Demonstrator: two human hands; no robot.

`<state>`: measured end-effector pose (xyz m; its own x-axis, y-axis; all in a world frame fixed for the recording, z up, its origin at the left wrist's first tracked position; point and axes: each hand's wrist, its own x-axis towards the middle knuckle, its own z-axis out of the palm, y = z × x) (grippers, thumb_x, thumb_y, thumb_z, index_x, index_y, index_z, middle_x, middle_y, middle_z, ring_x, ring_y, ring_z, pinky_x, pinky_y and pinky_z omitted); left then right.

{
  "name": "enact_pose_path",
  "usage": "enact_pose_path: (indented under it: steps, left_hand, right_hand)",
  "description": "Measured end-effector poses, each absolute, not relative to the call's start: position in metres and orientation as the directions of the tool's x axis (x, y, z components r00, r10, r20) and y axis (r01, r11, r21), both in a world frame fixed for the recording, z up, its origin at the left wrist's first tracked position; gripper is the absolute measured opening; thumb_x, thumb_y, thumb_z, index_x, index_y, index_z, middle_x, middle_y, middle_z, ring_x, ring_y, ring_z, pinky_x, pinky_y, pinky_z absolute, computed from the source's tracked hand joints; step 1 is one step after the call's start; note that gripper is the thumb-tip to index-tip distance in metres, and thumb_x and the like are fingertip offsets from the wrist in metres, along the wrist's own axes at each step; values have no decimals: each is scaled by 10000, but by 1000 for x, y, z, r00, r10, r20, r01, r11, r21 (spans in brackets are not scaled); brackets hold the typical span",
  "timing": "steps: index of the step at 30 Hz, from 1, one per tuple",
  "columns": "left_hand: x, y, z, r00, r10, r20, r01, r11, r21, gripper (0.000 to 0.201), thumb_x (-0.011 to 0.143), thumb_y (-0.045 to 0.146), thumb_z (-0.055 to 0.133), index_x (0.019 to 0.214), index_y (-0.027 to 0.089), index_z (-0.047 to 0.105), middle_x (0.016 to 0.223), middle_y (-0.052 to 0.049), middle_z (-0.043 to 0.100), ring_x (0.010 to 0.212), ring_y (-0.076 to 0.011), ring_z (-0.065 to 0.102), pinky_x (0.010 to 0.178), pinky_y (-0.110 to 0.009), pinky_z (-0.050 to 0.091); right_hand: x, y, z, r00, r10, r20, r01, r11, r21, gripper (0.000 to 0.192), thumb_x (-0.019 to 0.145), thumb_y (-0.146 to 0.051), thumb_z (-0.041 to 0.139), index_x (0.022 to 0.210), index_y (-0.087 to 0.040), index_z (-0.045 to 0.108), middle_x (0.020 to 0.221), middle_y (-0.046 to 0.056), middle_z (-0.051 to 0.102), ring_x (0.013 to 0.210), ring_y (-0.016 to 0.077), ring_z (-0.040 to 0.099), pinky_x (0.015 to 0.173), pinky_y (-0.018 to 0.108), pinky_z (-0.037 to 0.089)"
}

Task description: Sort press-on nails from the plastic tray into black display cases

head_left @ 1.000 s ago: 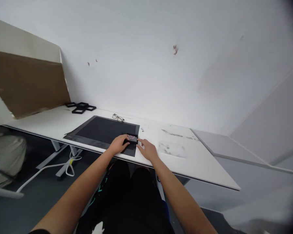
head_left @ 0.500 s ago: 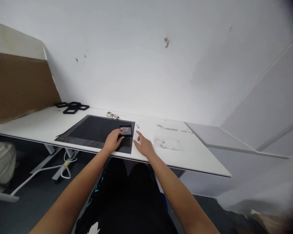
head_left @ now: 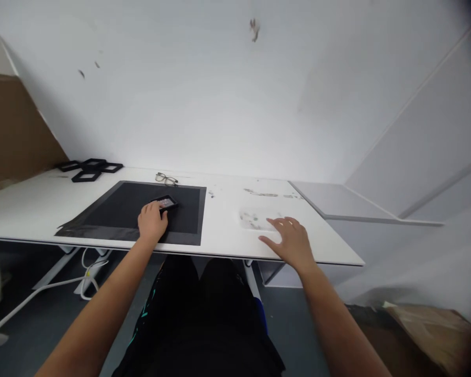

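Observation:
On the dark mat, my left hand [head_left: 152, 222] grips the near left corner of a small black frame [head_left: 172, 204]. Fingers reach over its edge and the thumb lies along its near side. Small pale pink pieces show inside the frame; the hand hides part of it. My right hand [head_left: 292, 242] is open, thumb and fingers apart, at the right end of a shallow whitish translucent tray [head_left: 248, 224]. Small greenish and dark bits are in the tray, too blurred to name. Whether my fingertips touch the tray, I cannot tell.
The black mat [head_left: 113, 209] covers the left middle of the white table [head_left: 223, 235]. Eyeglasses [head_left: 166, 179] lie behind it. Several black frames [head_left: 87, 176] sit at the back left by a brown board [head_left: 15, 131]. A grey partition [head_left: 337, 201] borders the table's right side.
My right hand has moved right, from beside the mat to the tray, its fingers spreading. My left hand has shifted left with the black frame, which is now turned at an angle.

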<state>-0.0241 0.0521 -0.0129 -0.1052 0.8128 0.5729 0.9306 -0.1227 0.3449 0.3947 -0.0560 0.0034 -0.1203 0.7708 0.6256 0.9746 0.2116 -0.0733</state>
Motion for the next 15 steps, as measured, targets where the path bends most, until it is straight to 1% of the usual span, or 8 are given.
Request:
enact_pose_path:
  steps: [3, 5, 6, 8, 9, 10, 12, 15]
  left_hand:
    - [-20, 51, -14, -89, 809, 581, 933, -137, 334, 397, 949, 378, 620, 1272, 150, 583, 1371, -145, 572, 1314, -315, 523, 1090, -553, 465]
    - [-17, 48, -14, -62, 800, 597, 930, -170, 325, 416, 938, 360, 595, 1296, 149, 573, 1441, -179, 535, 1405, -366, 435, 1137, -579, 408]
    - [-15, 46, -13, -47, 794, 606, 929, -188, 319, 425, 935, 362, 577, 1305, 152, 569, 1465, -182, 522, 1430, -376, 406, 1153, -576, 391]
    - [-12, 41, -10, -19, 781, 625, 926, -222, 307, 437, 940, 391, 539, 1315, 168, 559, 1493, -154, 512, 1448, -356, 396, 1176, -548, 375]
    - [-11, 39, -8, -5, 775, 632, 924, -238, 299, 438, 946, 407, 522, 1317, 177, 556, 1500, -134, 511, 1451, -335, 399, 1188, -527, 369]
    - [-10, 37, -7, 11, 771, 637, 923, -252, 289, 433, 951, 419, 510, 1314, 187, 556, 1504, -114, 513, 1454, -314, 402, 1199, -506, 362]
    - [-7, 35, -6, 46, 771, 636, 923, -276, 268, 414, 953, 432, 508, 1298, 209, 565, 1503, -81, 522, 1459, -284, 406, 1213, -476, 351]
    - [-5, 35, -8, 77, 788, 611, 927, -282, 247, 390, 939, 429, 546, 1267, 221, 587, 1488, -68, 543, 1467, -296, 395, 1204, -494, 354]
  right_hand:
    - [416, -49, 2, -190, 809, 556, 963, 265, -56, 324, 981, -394, 622, 1209, -164, 628, 1203, 88, 641, 1036, 208, 644, 904, 430, 564]
    - [414, -46, 5, -215, 806, 552, 952, 299, -66, 298, 986, -388, 617, 1176, -160, 636, 1162, 79, 654, 990, 191, 652, 879, 408, 572]
    - [410, -48, 8, -225, 797, 560, 945, 318, -73, 274, 992, -379, 606, 1151, -159, 646, 1137, 74, 664, 986, 189, 653, 884, 408, 568]
    - [399, -57, 17, -250, 773, 583, 926, 366, -88, 219, 1013, -340, 560, 1084, -165, 672, 1067, 63, 689, 995, 191, 654, 914, 418, 550]
    - [395, -65, 22, -260, 762, 593, 917, 388, -97, 228, 1033, -296, 495, 1061, -193, 696, 1035, 65, 707, 1015, 195, 650, 936, 413, 536]
    - [392, -74, 27, -271, 758, 593, 907, 407, -106, 254, 1032, -284, 470, 1065, -216, 713, 1039, 69, 717, 1037, 203, 648, 946, 412, 529]
    - [394, -97, 35, -285, 760, 584, 895, 430, -123, 264, 1006, -320, 486, 1048, -255, 739, 1025, 73, 724, 1047, 239, 651, 904, 437, 535]
    - [412, -138, 38, -278, 763, 584, 888, 435, -146, 274, 946, -433, 543, 983, -268, 758, 978, 87, 723, 1049, 283, 648, 839, 459, 541]
